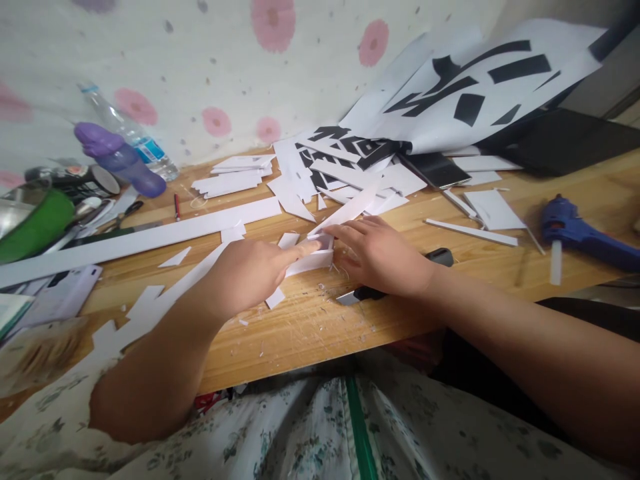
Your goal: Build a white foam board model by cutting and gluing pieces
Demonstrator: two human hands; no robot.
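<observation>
The left hand (253,273) hides its own curled fingers, and its pointing fingertip is partly lost inside the small white box (316,261). The right hand (385,257) covers part of the box's right side, while the wrist hides the middle of the knife (369,293). The picture's left edge cuts off the green bowl (40,230) and the long white strip (150,236); the right edge crops the glue gun (575,228). The see-through bag (40,353) is blurred, and the bottle label (149,151) is too small to read.

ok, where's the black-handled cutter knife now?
Head view, right of centre: the black-handled cutter knife lies on the brown wooden table, partly hidden by the right hand, silver blade pointing left.
</observation>
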